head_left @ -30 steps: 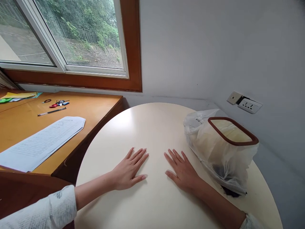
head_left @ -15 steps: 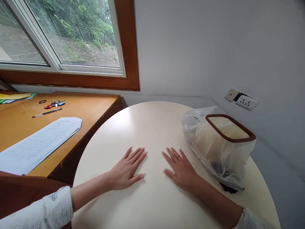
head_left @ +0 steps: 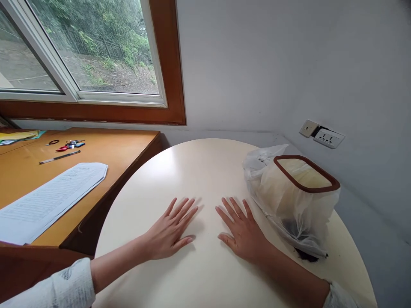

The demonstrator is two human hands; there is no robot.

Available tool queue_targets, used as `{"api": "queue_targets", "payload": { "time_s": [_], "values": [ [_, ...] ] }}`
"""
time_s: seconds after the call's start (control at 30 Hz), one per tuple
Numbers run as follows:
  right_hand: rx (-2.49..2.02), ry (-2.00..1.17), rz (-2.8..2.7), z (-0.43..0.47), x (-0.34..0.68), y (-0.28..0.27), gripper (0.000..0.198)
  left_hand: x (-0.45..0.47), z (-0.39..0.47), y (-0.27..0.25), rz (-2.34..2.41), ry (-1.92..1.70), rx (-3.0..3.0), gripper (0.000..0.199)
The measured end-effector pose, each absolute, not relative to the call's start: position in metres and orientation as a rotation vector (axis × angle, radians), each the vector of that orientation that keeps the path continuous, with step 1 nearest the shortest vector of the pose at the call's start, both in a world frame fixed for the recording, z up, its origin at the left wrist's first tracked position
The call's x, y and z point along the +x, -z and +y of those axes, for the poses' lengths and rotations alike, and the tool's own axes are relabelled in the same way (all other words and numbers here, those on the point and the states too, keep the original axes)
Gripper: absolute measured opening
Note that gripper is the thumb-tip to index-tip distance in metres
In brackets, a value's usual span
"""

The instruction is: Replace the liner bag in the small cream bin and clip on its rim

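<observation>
Both hands are over the pale round table (head_left: 205, 171), palms down and holding nothing. My left hand (head_left: 170, 229) is left of the middle with its fingers spread. Opposite it, my right hand (head_left: 240, 231) has its fingers spread too. Shadows show beneath the fingers, so the hands seem just above the surface. Nearest to my right hand is a bin with a brown rim (head_left: 306, 189), covered by a translucent white plastic bag (head_left: 302, 218). Something black (head_left: 306, 255) shows under the bag's lower edge.
On the left, a wooden desk (head_left: 128, 145) holds paper sheets (head_left: 58, 196), a pen (head_left: 59, 157), keys (head_left: 71, 144) and a dark ring-shaped band (head_left: 53, 142). Behind are a window (head_left: 105, 47) and a white wall with a power socket (head_left: 329, 137).
My hands have risen slightly off the table, with fingers spread wider and larger shadows under them. The view has shifted a little. The bin and bag stay in place.
</observation>
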State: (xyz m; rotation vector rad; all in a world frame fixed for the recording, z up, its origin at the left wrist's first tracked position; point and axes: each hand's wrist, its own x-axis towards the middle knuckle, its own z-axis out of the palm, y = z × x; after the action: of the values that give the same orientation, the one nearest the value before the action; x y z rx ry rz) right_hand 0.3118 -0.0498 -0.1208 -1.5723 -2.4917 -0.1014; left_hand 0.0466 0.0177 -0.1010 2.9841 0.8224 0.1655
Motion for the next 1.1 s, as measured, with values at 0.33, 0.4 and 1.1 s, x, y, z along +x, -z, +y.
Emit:
{"api": "queue_targets", "payload": {
  "time_s": [0.33, 0.4, 1.1],
  "values": [
    [-1.685, 0.489, -2.307, -0.055, 0.338, 0.091, 0.056, 0.099, 0.039, 0.073, 0.75, -0.407, 3.119, 0.07],
    [-1.736, 0.559, -2.238, -0.057, 0.351, 0.081, 0.057, 0.115, 0.042, 0.068, 0.725, -0.462, 3.128, 0.069],
    [-1.917, 1.044, -1.797, -0.064, 0.426, 0.021, 0.037, 0.248, 0.031, 0.018, 0.471, -0.678, 3.093, 0.062]
  ]
}}
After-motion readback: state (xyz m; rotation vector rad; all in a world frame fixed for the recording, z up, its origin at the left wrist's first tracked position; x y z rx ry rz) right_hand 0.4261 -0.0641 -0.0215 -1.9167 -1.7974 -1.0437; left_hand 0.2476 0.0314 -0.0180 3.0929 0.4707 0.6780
